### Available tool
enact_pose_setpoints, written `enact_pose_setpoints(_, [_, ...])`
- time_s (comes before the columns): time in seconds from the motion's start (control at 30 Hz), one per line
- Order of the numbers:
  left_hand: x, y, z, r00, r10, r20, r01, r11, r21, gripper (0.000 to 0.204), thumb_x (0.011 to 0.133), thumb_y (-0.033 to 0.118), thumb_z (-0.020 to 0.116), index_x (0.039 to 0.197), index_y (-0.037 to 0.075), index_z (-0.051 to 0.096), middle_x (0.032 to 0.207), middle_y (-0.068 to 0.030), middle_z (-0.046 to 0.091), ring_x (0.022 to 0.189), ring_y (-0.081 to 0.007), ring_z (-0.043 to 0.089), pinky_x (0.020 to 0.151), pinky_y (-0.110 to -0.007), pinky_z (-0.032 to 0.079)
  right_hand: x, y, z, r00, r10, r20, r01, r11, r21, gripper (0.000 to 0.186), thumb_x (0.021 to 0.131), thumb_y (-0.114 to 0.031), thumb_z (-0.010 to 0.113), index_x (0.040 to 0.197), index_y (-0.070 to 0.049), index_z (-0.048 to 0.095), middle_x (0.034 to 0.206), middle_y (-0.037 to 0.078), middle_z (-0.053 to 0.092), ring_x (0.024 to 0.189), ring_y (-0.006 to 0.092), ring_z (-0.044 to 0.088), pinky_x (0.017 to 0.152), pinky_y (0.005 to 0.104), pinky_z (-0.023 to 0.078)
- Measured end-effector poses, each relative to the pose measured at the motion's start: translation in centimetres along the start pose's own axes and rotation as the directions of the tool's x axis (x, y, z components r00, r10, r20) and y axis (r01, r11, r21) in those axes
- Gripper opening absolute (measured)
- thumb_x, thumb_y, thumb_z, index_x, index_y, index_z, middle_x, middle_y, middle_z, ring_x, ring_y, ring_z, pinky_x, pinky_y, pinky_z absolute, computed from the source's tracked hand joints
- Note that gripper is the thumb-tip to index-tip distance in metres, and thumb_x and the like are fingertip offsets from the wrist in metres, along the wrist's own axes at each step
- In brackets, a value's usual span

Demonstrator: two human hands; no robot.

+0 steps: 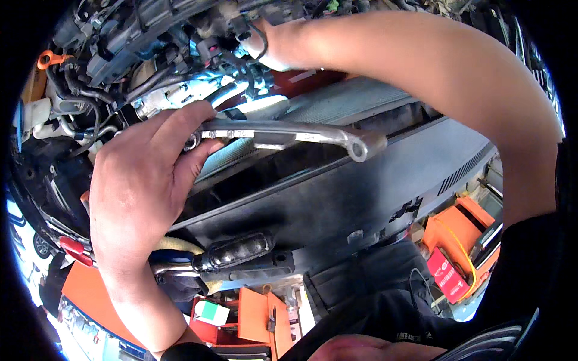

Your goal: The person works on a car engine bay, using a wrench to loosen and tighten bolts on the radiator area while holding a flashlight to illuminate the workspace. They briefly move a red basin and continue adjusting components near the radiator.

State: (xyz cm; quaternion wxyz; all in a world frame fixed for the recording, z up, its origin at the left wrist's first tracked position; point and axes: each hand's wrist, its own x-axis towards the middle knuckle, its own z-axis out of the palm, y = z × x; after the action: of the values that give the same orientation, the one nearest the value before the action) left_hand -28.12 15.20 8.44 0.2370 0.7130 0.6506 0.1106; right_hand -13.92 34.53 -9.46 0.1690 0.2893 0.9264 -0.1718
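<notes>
My left hand [141, 174] is closed on one end of a long silvery cast-metal bracket [283, 133], thumb below and fingers above. The bracket lies roughly level, with a round holed end pointing right, over the front of an opened engine bay. My right arm reaches across the top, and my right hand [274, 48] is deep among hoses and dark engine parts. Its fingers are hidden behind a black cable, so I cannot see whether they grip anything. Close to it are wiring and a black connector with a pink-red part [209, 48].
A dark front panel [289, 204] runs across below the bay, with a black-handled tool [238, 249] lying along it at left. Orange tool trays [256, 316] stand below. At right, a red package [447, 274] rests in an orange tray. An orange ring handle [47, 59] sticks up far left.
</notes>
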Motion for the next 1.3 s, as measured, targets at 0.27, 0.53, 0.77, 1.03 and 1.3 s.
enact_pose_setpoints(0.27, [-0.5, 0.0, -0.2, 0.993, -0.098, 0.070, 0.090, 0.990, 0.109, 0.028, 0.093, 0.015, 0.071, 0.119, 0.006, 0.068, 0.102, -0.0172, 0.073, 0.091, -0.0370, 0.071, 0.080, -0.041, 0.054, -7.7, 0.0, 0.0, 0.868, -0.280, 0.409, 0.406, 0.875, -0.263, 0.063, 0.093, -0.005, 0.063, 0.149, 0.012, 0.039, 0.164, 0.031, 0.028, 0.145, 0.0395, 0.045, 0.119, 0.0426, 0.042])
enact_pose_setpoints(0.53, [0.1, 0.5, -0.5, 0.987, -0.104, 0.124, 0.096, 0.993, 0.070, 0.030, 0.092, 0.009, 0.071, 0.122, 0.003, 0.067, 0.102, -0.0187, 0.073, 0.088, -0.0365, 0.072, 0.078, -0.040, 0.054, -6.4, -1.1, 3.0, 0.955, -0.128, 0.269, 0.171, 0.975, -0.143, 0.097, 0.086, -0.014, 0.070, 0.158, 0.017, 0.012, 0.165, 0.042, 0.000, 0.147, 0.0514, 0.037, 0.118, 0.0524, 0.038])
enact_pose_setpoints(0.77, [0.1, -0.1, 0.1, 0.994, -0.040, 0.099, 0.036, 0.998, 0.048, 0.031, 0.092, 0.008, 0.072, 0.122, 0.003, 0.067, 0.101, -0.0182, 0.073, 0.088, -0.0354, 0.072, 0.080, -0.039, 0.055, -5.7, 1.8, 4.7, 0.965, -0.236, 0.115, 0.252, 0.956, -0.152, 0.091, 0.086, -0.012, 0.058, 0.158, 0.016, 0.010, 0.169, 0.032, 0.003, 0.159, 0.0416, 0.008, 0.128, 0.0522, 0.019])
enact_pose_setpoints(1.03, [0.0, -0.5, 0.3, 0.999, 0.026, 0.040, -0.030, 0.996, 0.082, 0.032, 0.087, 0.010, 0.077, 0.118, 0.008, 0.069, 0.097, -0.0158, 0.073, 0.080, -0.0344, 0.071, 0.070, -0.039, 0.054, -3.5, -0.5, 7.1, 0.977, -0.206, 0.056, 0.213, 0.927, -0.310, 0.086, 0.088, -0.017, 0.057, 0.156, 0.017, 0.017, 0.166, 0.036, 0.014, 0.157, 0.0463, 0.013, 0.128, 0.0537, 0.018])
enact_pose_setpoints(1.3, [0.4, 0.0, 0.2, 0.997, -0.020, 0.069, 0.014, 0.996, 0.091, 0.032, 0.087, 0.010, 0.077, 0.118, 0.006, 0.069, 0.098, -0.0161, 0.074, 0.081, -0.0330, 0.071, 0.070, -0.039, 0.055, -5.0, 2.8, 6.3, 0.947, -0.258, 0.191, 0.318, 0.834, -0.450, 0.094, 0.085, -0.017, 0.064, 0.163, 0.006, 0.016, 0.171, 0.028, -0.003, 0.160, 0.0388, 0.007, 0.128, 0.0540, 0.017])
